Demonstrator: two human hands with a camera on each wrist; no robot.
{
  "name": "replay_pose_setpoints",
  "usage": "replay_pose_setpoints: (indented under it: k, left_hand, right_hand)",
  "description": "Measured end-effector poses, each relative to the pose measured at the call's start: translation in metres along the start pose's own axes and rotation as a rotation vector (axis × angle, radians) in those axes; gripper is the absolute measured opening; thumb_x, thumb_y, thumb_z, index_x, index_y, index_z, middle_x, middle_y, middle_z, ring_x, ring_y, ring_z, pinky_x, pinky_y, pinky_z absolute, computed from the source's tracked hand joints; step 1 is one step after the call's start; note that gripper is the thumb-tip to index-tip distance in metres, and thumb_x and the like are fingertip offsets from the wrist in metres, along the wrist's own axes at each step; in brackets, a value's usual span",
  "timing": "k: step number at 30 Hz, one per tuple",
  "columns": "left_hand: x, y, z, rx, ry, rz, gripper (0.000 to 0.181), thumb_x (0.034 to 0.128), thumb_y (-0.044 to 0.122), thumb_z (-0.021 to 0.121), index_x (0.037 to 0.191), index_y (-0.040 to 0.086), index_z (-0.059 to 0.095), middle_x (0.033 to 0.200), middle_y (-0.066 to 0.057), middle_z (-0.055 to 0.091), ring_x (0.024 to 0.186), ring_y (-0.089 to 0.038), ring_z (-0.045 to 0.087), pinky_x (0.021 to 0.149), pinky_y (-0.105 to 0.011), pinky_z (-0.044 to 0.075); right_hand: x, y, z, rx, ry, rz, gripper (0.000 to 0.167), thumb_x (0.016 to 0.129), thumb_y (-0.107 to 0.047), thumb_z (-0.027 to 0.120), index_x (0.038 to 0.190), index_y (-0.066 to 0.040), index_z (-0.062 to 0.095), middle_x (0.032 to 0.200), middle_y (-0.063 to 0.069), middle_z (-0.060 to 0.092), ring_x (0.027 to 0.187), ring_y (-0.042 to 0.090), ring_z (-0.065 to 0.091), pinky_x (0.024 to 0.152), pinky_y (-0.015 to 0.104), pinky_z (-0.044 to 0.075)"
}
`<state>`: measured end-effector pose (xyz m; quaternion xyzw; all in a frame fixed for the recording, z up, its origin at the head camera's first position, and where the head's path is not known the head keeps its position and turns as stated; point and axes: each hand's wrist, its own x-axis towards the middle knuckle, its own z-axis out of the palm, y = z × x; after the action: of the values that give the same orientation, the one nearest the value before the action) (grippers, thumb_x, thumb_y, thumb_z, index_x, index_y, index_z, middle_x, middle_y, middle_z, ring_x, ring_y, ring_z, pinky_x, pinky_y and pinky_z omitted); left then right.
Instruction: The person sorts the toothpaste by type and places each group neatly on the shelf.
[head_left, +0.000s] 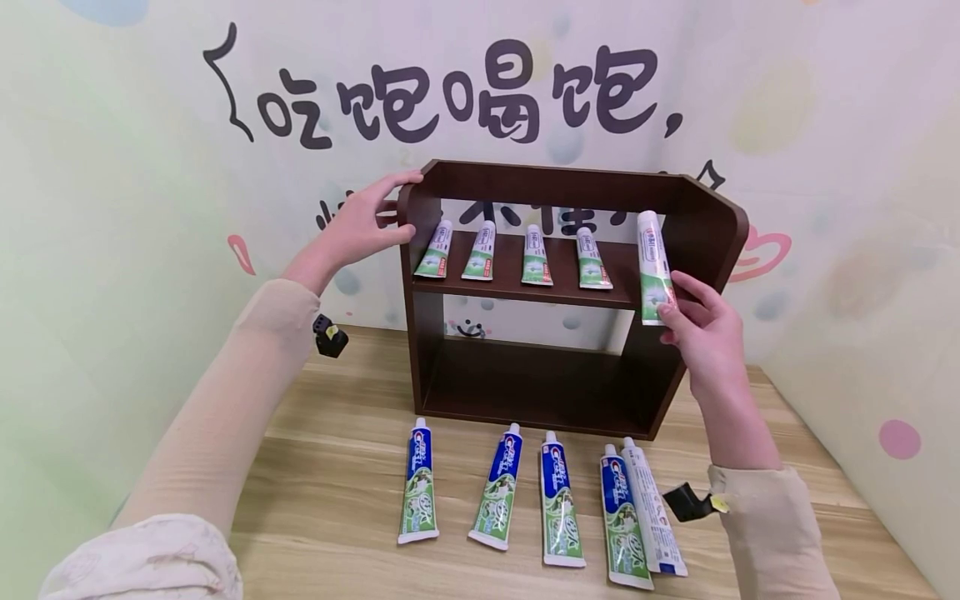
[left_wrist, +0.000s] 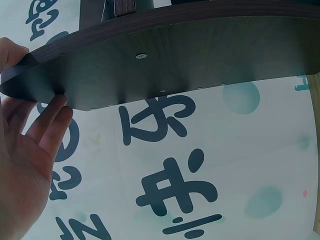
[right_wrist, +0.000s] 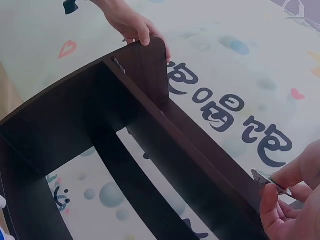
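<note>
My right hand (head_left: 708, 337) pinches the lower end of a white and green toothpaste tube (head_left: 654, 267) between thumb and fingers, cap up, at the right end of the upper shelf. In the right wrist view only that tube's thin edge (right_wrist: 270, 181) shows. At the far left, my left hand (head_left: 367, 221) holds the side panel of a dark brown two-tier rack (head_left: 525, 293). The left wrist view has the thumb and fingertips (left_wrist: 59, 102) on the panel. Several similar tubes (head_left: 534, 254) stand tilted in a row on the upper shelf, caps up.
In front of the rack, several blue and green toothpaste tubes (head_left: 561, 500) lie on the wooden table (head_left: 322, 500). A white tube (head_left: 654, 508) lies against the rightmost one, partly beneath it. Behind stands a printed backdrop (head_left: 465, 100) with large lettering.
</note>
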<state>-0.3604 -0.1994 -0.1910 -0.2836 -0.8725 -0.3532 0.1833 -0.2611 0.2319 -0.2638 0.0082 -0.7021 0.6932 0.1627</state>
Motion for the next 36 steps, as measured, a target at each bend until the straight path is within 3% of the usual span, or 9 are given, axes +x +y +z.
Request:
replay_pose_setpoints:
  k: [10, 14, 18, 21, 26, 28, 31, 36]
  left_hand:
    - [-0.001, -0.001, 0.000, 0.006, -0.003, -0.002, 0.064, 0.0905, 0.015, 0.062, 0.150, 0.023, 0.039, 0.160, 0.005, 0.035, 0.137, -0.033, 0.050, 0.113, -0.045, 0.046]
    - [-0.001, 0.000, 0.000, 0.004, -0.001, -0.004, 0.064, 0.0905, 0.015, 0.061, 0.150, 0.023, 0.039, 0.160, 0.005, 0.035, 0.137, -0.033, 0.050, 0.113, -0.045, 0.046]
    - [-0.001, 0.000, 0.000, -0.005, -0.003, -0.005, 0.064, 0.0906, 0.015, 0.061, 0.150, 0.023, 0.039, 0.160, 0.004, 0.035, 0.136, -0.034, 0.050, 0.113, -0.045, 0.046]
    - [0.000, 0.000, 0.000, -0.009, -0.004, -0.004, 0.064, 0.0907, 0.014, 0.061, 0.150, 0.023, 0.039, 0.160, 0.004, 0.035, 0.136, -0.034, 0.050, 0.114, -0.045, 0.045]
    - [0.000, 0.000, 0.001, -0.003, -0.004, -0.002, 0.064, 0.0909, 0.014, 0.061, 0.151, 0.023, 0.039, 0.161, 0.004, 0.035, 0.137, -0.034, 0.050, 0.113, -0.045, 0.045]
    - [0.000, 0.000, 0.001, 0.000, -0.004, -0.003, 0.064, 0.0910, 0.014, 0.061, 0.151, 0.023, 0.039, 0.161, 0.004, 0.034, 0.137, -0.034, 0.050, 0.113, -0.045, 0.046]
    - [0.000, -0.001, 0.001, 0.002, -0.003, -0.002, 0.064, 0.0910, 0.014, 0.061, 0.151, 0.023, 0.039, 0.161, 0.004, 0.035, 0.137, -0.034, 0.050, 0.113, -0.045, 0.045]
    - [0.001, -0.001, 0.001, 0.005, 0.000, 0.000, 0.064, 0.0910, 0.014, 0.061, 0.150, 0.023, 0.039, 0.160, 0.005, 0.035, 0.137, -0.033, 0.050, 0.113, -0.045, 0.045]
  right_hand:
    - [0.002, 0.007, -0.006, -0.020, -0.002, 0.019, 0.056, 0.096, -0.017, 0.063, 0.149, -0.016, 0.045, 0.146, 0.018, 0.042, 0.097, 0.008, 0.056, 0.070, 0.009, 0.055]
    - [0.004, 0.009, -0.012, -0.025, -0.023, 0.004, 0.061, 0.094, -0.017, 0.065, 0.150, -0.010, 0.043, 0.128, 0.010, 0.055, 0.089, 0.004, 0.059, 0.070, 0.009, 0.055]
    - [0.006, 0.011, -0.019, -0.038, -0.083, -0.027, 0.066, 0.094, -0.015, 0.065, 0.151, -0.001, 0.036, 0.100, -0.014, 0.062, 0.079, -0.002, 0.063, 0.067, 0.010, 0.056]
    - [0.009, 0.009, -0.024, -0.172, -0.129, -0.064, 0.066, 0.096, -0.018, 0.062, 0.152, 0.002, 0.033, 0.093, -0.022, 0.061, 0.077, -0.006, 0.062, 0.065, 0.010, 0.056]
    - [0.009, 0.004, -0.028, -0.500, -0.154, -0.114, 0.065, 0.098, -0.032, 0.059, 0.152, -0.006, 0.036, 0.125, 0.008, 0.060, 0.081, -0.009, 0.054, 0.064, 0.010, 0.053]
    - [0.008, 0.003, -0.029, -0.576, -0.152, -0.117, 0.066, 0.098, -0.037, 0.058, 0.153, -0.009, 0.037, 0.135, 0.020, 0.052, 0.086, -0.005, 0.052, 0.063, 0.011, 0.051]
    - [0.006, 0.001, -0.031, -0.650, -0.133, -0.136, 0.065, 0.097, -0.041, 0.059, 0.151, -0.011, 0.040, 0.132, 0.019, 0.052, 0.092, 0.005, 0.049, 0.062, 0.011, 0.048]
    - [0.004, 0.001, -0.030, -0.738, -0.102, -0.237, 0.062, 0.095, -0.040, 0.063, 0.146, -0.008, 0.048, 0.124, 0.020, 0.057, 0.100, 0.019, 0.047, 0.057, 0.013, 0.044]
